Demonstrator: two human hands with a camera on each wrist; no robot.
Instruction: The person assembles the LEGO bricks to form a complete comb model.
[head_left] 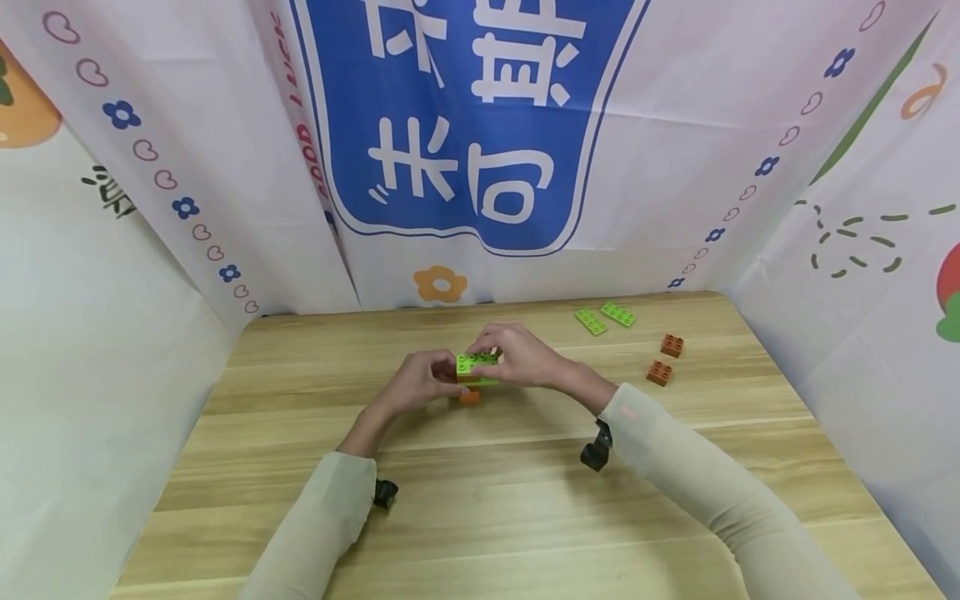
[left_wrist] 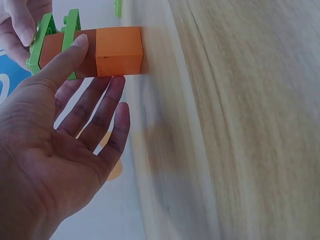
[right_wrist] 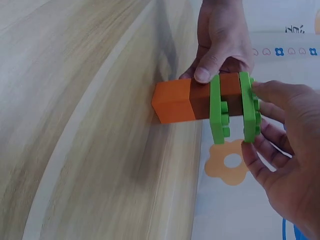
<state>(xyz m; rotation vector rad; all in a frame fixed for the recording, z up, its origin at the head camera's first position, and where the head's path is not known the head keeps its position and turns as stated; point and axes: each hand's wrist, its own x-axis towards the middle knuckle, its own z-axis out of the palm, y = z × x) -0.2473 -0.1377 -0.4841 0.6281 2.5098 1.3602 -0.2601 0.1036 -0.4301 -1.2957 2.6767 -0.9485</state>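
A small tower of toy building bricks stands on the table between the hands. At its base is an orange brick (right_wrist: pixel 175 102), with a brown brick (right_wrist: pixel 200 100) above it. Over that come a green plate (right_wrist: pixel 216 112), a second brown brick (right_wrist: pixel 231 95) and a top green plate (right_wrist: pixel 248 112). Both plates jut out to one side, studs showing. My left hand (head_left: pixel 416 383) pinches the tower low down, its thumb on the lower brown brick and the green plate's edge. Reaching from the other side, my right hand (head_left: pixel 525 358) pinches the top green plate by its ends.
Two loose green plates (head_left: pixel 591 321) lie near the back edge, right of the hands. Further right are two loose brown bricks (head_left: pixel 660 372). A printed cloth (head_left: pixel 637 267) hangs along the back of the wooden table (head_left: pixel 480 500) and both sides.
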